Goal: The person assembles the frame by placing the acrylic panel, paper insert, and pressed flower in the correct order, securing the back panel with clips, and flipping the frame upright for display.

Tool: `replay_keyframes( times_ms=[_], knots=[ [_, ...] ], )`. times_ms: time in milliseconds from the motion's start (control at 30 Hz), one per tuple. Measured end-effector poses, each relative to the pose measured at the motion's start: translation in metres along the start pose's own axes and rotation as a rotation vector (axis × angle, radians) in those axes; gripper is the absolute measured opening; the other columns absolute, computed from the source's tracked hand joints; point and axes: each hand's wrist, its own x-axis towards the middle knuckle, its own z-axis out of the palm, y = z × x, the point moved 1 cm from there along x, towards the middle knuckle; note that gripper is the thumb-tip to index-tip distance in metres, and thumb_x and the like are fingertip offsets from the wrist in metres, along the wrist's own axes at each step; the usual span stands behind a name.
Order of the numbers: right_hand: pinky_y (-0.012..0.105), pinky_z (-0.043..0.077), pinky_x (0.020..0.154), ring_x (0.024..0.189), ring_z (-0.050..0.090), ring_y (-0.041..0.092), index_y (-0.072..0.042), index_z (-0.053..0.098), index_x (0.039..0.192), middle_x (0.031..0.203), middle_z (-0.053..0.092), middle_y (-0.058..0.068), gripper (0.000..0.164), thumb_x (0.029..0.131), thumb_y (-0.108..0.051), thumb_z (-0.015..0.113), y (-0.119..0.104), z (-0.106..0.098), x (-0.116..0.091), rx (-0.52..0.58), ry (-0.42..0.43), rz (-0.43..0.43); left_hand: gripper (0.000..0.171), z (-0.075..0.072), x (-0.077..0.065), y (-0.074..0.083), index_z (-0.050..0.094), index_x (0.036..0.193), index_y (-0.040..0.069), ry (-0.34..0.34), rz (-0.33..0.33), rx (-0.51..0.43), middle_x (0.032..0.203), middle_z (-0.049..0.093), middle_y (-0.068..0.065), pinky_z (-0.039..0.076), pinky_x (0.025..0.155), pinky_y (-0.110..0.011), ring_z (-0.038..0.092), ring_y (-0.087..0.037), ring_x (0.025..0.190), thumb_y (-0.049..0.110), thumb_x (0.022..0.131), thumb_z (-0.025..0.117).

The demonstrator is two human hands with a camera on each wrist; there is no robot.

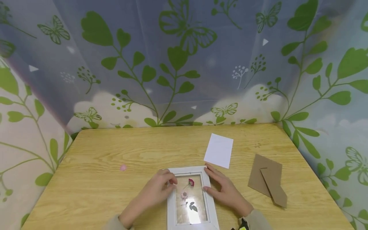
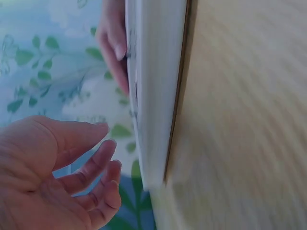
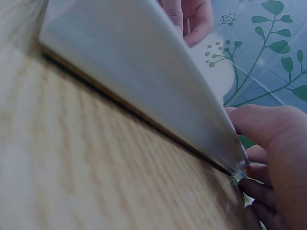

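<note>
A white picture frame (image 1: 171, 204) lies on the table at the front middle. Behind its clear pane show a dark red flower (image 1: 191, 182), a pale pink flower (image 1: 184, 195) and a sprig of dark green leaves (image 1: 193, 207). My right hand (image 1: 225, 191) grips the frame's right side near the far corner. In the right wrist view the thumb (image 3: 254, 120) sits on the frame's upper edge, fingers at the corner below. My left hand (image 1: 156, 188) hovers by the left border, fingers loosely bent; the left wrist view shows it apart from the frame, holding nothing.
Beyond the frame lies a white sheet of paper (image 1: 219, 150). To the right is a brown backing board (image 1: 260, 175) with its stand leg. A small pink flower (image 1: 123, 167) lies left on the wooden table (image 1: 95, 191), and a faint small piece (image 1: 257, 145) back right.
</note>
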Motion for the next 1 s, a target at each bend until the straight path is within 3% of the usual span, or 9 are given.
replay_keyframes(
  times_ms=[333, 500, 633, 833, 1000],
  knots=[
    [0.056, 0.028, 0.110, 0.142, 0.035, 0.033, -0.005, 0.047, 0.147, 0.157, 0.036, 0.013, 0.066, 0.090, -0.026, 0.074, -0.002, -0.001, 0.000, 0.020, -0.019, 0.014, 0.008, -0.054, -0.020, -0.047, 0.070, 0.092, 0.006, 0.130, -0.061, -0.030, 0.086, 0.064, 0.004, 0.051, 0.071, -0.031, 0.057, -0.012, 0.081, -0.001, 0.088, 0.070],
    [0.056, 0.028, 0.110, 0.142, 0.036, 0.033, -0.006, 0.047, 0.147, 0.157, 0.036, 0.012, 0.066, 0.091, -0.027, 0.073, -0.002, -0.001, 0.000, 0.015, -0.013, 0.023, 0.005, -0.086, -0.026, -0.079, 0.069, 0.096, 0.002, 0.217, -0.177, 0.064, 0.085, 0.063, -0.001, 0.049, 0.066, -0.031, 0.056, -0.015, 0.077, 0.000, 0.091, 0.068],
    [0.056, 0.028, 0.110, 0.142, 0.035, 0.033, -0.006, 0.046, 0.148, 0.157, 0.035, 0.012, 0.067, 0.091, -0.028, 0.073, -0.002, -0.001, 0.000, 0.016, -0.016, 0.026, 0.010, -0.106, -0.028, -0.103, 0.067, 0.101, -0.004, 0.223, -0.297, 0.101, 0.086, 0.063, -0.008, 0.047, 0.060, -0.031, 0.055, -0.017, 0.070, 0.001, 0.092, 0.066],
    [0.056, 0.028, 0.110, 0.143, 0.035, 0.031, -0.007, 0.046, 0.148, 0.158, 0.035, 0.011, 0.066, 0.091, -0.028, 0.073, 0.000, -0.001, 0.000, 0.010, -0.012, 0.018, 0.034, -0.113, -0.032, -0.131, 0.062, 0.110, -0.010, 0.154, -0.438, 0.104, 0.098, 0.064, -0.021, 0.052, 0.068, -0.043, 0.061, -0.030, 0.083, 0.016, 0.091, 0.072],
    [0.056, 0.029, 0.109, 0.144, 0.033, 0.030, -0.008, 0.045, 0.149, 0.158, 0.034, 0.010, 0.066, 0.092, -0.030, 0.072, 0.001, 0.000, 0.001, 0.001, -0.027, 0.010, 0.037, -0.109, -0.035, -0.147, 0.062, 0.106, -0.010, 0.130, -0.465, 0.135, 0.091, 0.061, -0.018, 0.048, 0.070, -0.042, 0.056, -0.030, 0.084, 0.021, 0.090, 0.074]
  ],
)
